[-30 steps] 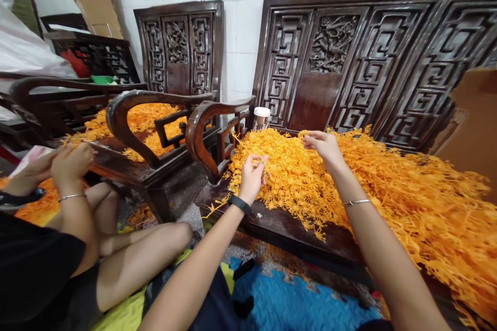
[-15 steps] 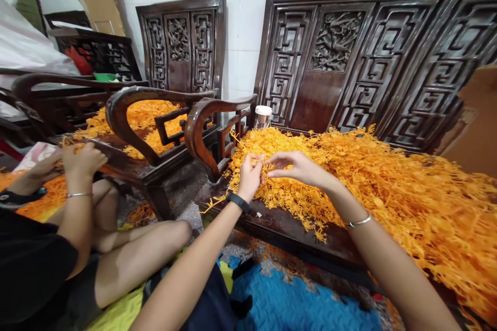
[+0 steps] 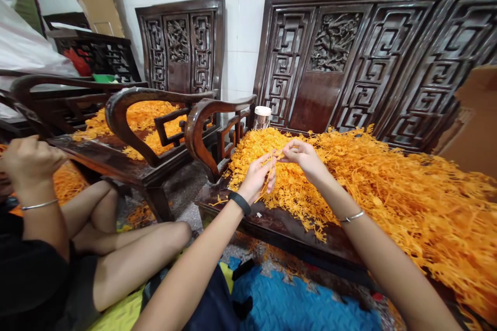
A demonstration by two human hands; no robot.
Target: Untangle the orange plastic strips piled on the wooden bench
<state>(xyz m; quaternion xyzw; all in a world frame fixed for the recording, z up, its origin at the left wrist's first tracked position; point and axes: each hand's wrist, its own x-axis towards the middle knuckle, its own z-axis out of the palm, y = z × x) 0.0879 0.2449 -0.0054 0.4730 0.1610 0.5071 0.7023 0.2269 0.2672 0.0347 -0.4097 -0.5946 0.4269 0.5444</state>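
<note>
A big heap of orange plastic sprigs [image 3: 388, 191] covers the seat of a dark carved wooden bench [image 3: 272, 225]. My left hand [image 3: 258, 178], with a black band on the wrist, is closed around a few orange sprigs above the heap's left end. My right hand [image 3: 305, 158], with a silver bangle on the wrist, pinches the top of the same sprigs just right of the left hand. Both hands meet over the heap.
A wooden armchair [image 3: 155, 129] to the left holds more orange sprigs. A second person sits at the left, one hand [image 3: 27, 160] raised. A white-lidded jar [image 3: 262, 116] stands at the bench's back. A blue mat [image 3: 295, 305] lies below, with cardboard [image 3: 473, 119] at right.
My right hand came back from the heap to meet my left hand, and both rose slightly with the sprigs. The other person's hand moved left and up.
</note>
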